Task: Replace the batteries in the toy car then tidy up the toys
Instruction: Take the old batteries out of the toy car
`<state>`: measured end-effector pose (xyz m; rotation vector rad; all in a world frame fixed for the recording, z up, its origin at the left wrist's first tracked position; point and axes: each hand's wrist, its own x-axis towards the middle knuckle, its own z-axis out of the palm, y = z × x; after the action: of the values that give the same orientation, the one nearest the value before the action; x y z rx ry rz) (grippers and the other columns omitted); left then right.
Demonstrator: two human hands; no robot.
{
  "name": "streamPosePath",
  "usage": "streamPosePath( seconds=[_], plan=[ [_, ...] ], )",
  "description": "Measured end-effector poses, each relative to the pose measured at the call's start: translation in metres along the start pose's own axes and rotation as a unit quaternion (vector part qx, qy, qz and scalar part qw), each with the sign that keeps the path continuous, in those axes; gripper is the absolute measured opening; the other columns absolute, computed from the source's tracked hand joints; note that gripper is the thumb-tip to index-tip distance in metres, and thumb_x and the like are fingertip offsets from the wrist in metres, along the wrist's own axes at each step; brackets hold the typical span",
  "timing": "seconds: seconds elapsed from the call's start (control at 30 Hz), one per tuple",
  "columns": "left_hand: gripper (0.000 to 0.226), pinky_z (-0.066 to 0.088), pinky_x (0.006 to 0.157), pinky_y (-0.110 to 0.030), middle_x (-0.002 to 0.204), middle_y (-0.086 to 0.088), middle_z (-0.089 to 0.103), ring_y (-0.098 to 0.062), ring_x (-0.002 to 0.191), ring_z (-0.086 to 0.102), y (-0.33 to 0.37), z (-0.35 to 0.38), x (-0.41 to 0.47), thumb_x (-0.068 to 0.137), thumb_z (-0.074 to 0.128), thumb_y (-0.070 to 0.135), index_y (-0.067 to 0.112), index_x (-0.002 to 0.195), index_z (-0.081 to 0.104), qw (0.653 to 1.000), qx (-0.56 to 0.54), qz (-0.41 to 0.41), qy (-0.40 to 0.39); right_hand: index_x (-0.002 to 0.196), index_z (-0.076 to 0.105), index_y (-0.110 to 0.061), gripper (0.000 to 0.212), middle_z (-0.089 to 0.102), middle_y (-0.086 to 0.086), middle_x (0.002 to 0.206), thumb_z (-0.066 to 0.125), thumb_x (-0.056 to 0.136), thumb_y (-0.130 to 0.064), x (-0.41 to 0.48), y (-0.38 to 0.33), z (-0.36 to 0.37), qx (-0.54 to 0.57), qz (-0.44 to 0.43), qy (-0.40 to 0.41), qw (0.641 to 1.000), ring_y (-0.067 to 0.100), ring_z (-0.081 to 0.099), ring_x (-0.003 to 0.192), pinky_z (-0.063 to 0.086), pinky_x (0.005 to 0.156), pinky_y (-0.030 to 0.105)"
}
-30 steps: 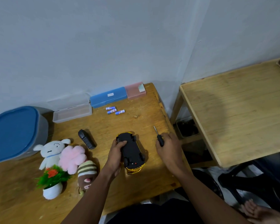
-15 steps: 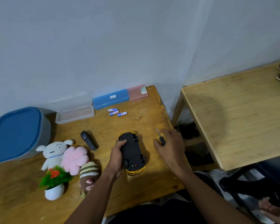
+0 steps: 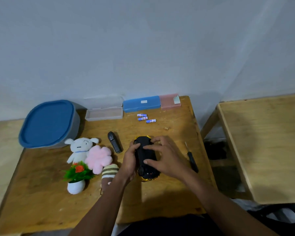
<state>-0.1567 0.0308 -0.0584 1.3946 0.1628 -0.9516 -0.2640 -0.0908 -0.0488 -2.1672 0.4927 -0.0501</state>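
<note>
A yellow toy car [image 3: 146,160] lies upside down on the wooden table [image 3: 160,198], its black underside facing up. My left hand [image 3: 130,160] grips its left side. My right hand [image 3: 165,157] rests over the underside with fingers spread, touching it. A small black-handled screwdriver [image 3: 192,159] lies on the table just right of my right hand. Three blue-and-white batteries [image 3: 146,118] lie beyond the car. A black remote [image 3: 114,142] lies left of the car. A white plush [image 3: 79,148], a pink plush [image 3: 99,158] and a striped plush [image 3: 109,172] sit at the left.
A small potted plastic plant [image 3: 77,178] stands in front of the plush toys. A grey bin with a blue lid [image 3: 48,124] sits at the back left. Clear [image 3: 103,112], blue [image 3: 141,103] and pink [image 3: 169,100] cases line the wall. A second wooden table [image 3: 269,143] stands at the right.
My right hand has let go of the screwdriver, left it on the table, and moved left onto the car's underside. My left hand stays on the car.
</note>
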Motion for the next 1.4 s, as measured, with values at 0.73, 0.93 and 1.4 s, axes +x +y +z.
streamPosePath(
  seconds=[0.73, 0.93, 1.4],
  plan=[
    [0.049, 0.057, 0.083, -0.053, 0.107, -0.02, 0.064, -0.034, 0.086, 0.067, 0.009, -0.023, 0.002, 0.089, 0.049, -0.002, 0.016, 0.135, 0.045, 0.998, -0.025, 0.003, 0.059, 0.107, 0.07, -0.031, 0.031, 0.07, -0.007, 0.109, 0.066, 0.091, -0.004, 0.017, 0.023, -0.001, 0.179, 0.132, 0.084, 0.971, 0.009, 0.065, 0.101, 0.055, 0.082, 0.028],
    [0.048, 0.057, 0.08, -0.048, 0.105, -0.018, 0.066, -0.032, 0.085, 0.066, 0.006, -0.018, -0.001, 0.09, 0.047, -0.001, 0.014, 0.136, 0.048, 0.999, -0.021, 0.003, 0.044, 0.114, 0.07, -0.028, 0.035, 0.063, -0.007, 0.103, 0.065, 0.088, -0.004, 0.014, 0.038, 0.006, 0.002, 0.137, 0.028, 0.99, 0.01, 0.058, 0.094, 0.046, 0.076, 0.022],
    [0.043, 0.056, 0.081, -0.046, 0.105, -0.015, 0.068, -0.032, 0.086, 0.067, 0.001, -0.012, -0.008, 0.091, 0.047, 0.002, 0.012, 0.133, 0.053, 0.997, -0.074, 0.002, 0.028, 0.116, 0.069, -0.027, 0.029, 0.056, -0.007, 0.108, 0.071, 0.088, -0.019, 0.003, 0.026, 0.008, -0.079, 0.077, 0.113, 0.987, 0.011, 0.057, 0.099, 0.052, 0.081, 0.029]
  ],
)
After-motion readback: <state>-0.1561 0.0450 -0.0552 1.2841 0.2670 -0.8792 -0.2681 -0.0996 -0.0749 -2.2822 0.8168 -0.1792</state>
